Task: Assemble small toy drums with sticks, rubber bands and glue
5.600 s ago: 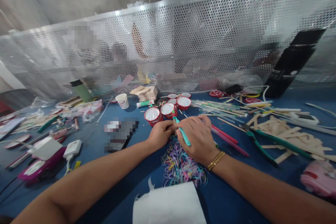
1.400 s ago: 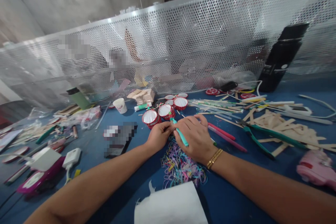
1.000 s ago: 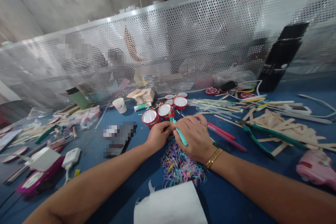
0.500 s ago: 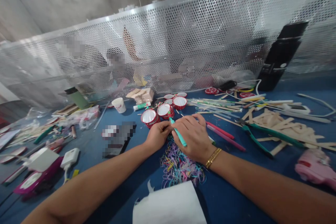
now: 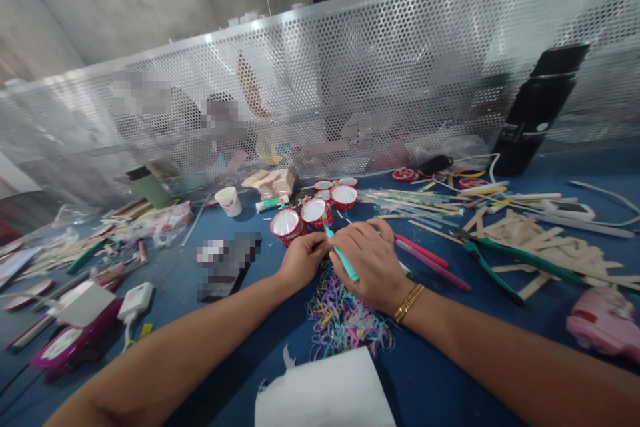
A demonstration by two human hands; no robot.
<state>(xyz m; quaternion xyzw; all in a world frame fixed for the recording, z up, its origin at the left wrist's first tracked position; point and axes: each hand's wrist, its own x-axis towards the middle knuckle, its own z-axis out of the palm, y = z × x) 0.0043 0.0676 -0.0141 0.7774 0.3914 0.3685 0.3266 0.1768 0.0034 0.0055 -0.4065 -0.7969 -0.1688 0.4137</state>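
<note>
My right hand [image 5: 367, 257] is closed, with a slim teal pen-like tool [image 5: 343, 255] held between its fingers, tip pointing away from me. Close against it, my left hand [image 5: 305, 257] is pinched shut; what lies between its fingertips is hidden. Just beyond both hands stand several small red drum-like cups with white tops [image 5: 286, 223], resembling a miniature drum kit. Below the hands lies a tangled heap of coloured rubber bands [image 5: 345, 320].
A white paper roll [image 5: 325, 390] lies nearest me. To the right are green-handled pliers [image 5: 525, 259], wooden sticks [image 5: 550, 243] and a pink glue gun [image 5: 603, 320]. A paper cup [image 5: 229, 201] and a phone [image 5: 227, 273] sit left. A perforated metal screen [image 5: 350, 80] closes off the back.
The view has shifted very slightly. Both hands keep the same pose beside the drum-like cups, and the teal tool stays in my right hand.
</note>
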